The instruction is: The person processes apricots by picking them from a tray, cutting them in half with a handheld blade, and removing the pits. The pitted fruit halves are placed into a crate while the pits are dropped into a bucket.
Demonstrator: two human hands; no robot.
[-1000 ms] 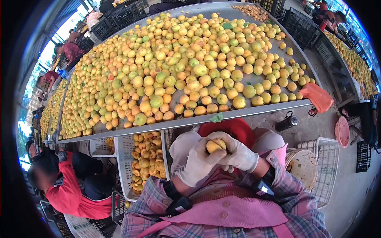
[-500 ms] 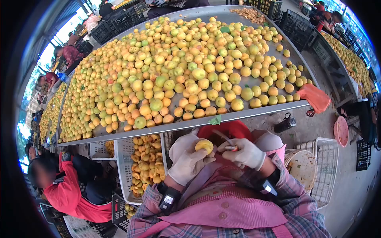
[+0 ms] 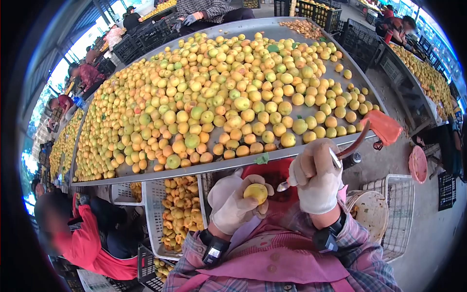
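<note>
My left hand, in a whitish glove, holds a yellow apricot above my lap, fingers curled around it. To its right, my gloved right hand is raised near the table edge, closed on a knife. Its curved, brownish-looking blade points up to the right, and the other end shows left of the fist. Below and between the hands stands a red bucket, partly hidden. Whole apricots cover much of the metal table in front of me.
A white crate of split apricots stands at my left, beside a person in a red jacket. At right are a stained white bucket, a white crate and a pink basin. An orange bag hangs at the table corner.
My right hand has moved up and right, away from the apricot, and the knife now points up to the right. The left hand still holds the apricot, slightly lower.
</note>
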